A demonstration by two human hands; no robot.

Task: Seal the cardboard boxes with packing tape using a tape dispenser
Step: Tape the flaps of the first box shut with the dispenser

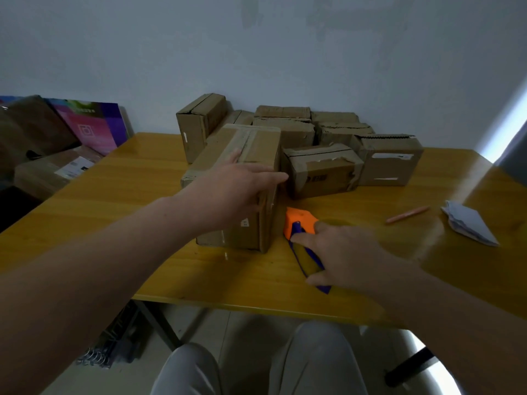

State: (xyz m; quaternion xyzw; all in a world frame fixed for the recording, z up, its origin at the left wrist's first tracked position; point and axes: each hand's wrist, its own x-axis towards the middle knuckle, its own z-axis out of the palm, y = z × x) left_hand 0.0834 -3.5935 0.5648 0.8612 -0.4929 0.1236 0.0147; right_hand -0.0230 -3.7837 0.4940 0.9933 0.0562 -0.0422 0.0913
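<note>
A long cardboard box [251, 149] with tape along its top seam lies on the yellow table [114, 195] in front of me. My left hand [236, 189] rests on its top and near side, fingers spread and straight. Just right of the box an orange and blue tape dispenser [299, 226] lies on the table. My right hand [342, 252] is on its blue handle, thumb and fingers closing round it; the hand is blurred. Several more cardboard boxes [322, 166] are piled against the wall behind.
An orange pen [407, 214] and a crumpled white paper [467, 226] lie on the table's right side. At the left, beyond the table, stand a larger carton [57, 172] and a purple printed board [94, 126]. My knees show below the table's front edge.
</note>
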